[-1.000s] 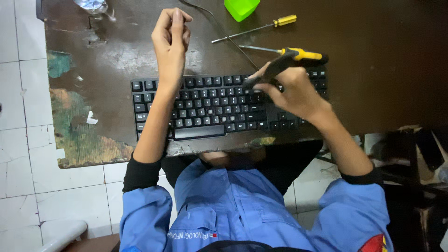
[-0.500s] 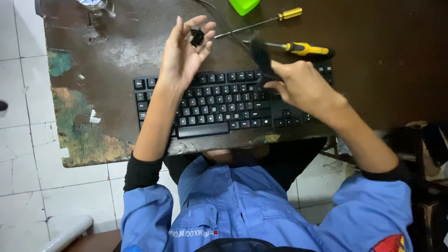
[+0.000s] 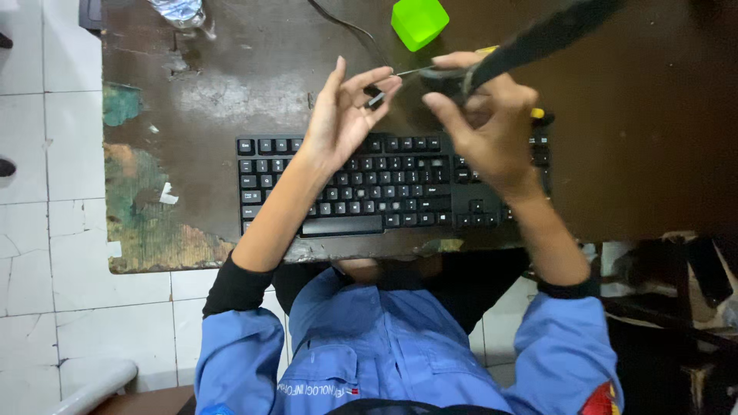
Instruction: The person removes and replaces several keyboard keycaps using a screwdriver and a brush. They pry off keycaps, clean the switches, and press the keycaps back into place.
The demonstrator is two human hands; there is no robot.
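In the head view, the left hand [image 3: 342, 115] pinches a small black keycap [image 3: 374, 98] between its fingertips, above the black keyboard [image 3: 384, 184]. The right hand [image 3: 480, 127] is closed around a dark brush [image 3: 538, 38], just beside the keycap. A green box [image 3: 419, 21] stands on the worn table [image 3: 192, 100].

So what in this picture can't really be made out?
All in the head view:
- The small dark piece at the left hand's fingertips: too small to identify.
- The dark tool in the right hand: motion-blurred, its far end lost against the dark table.
- The screwdrivers: almost wholly hidden behind the right hand.
- The crumpled plastic: cut off by the top edge.
- The keyboard's legends: too small.
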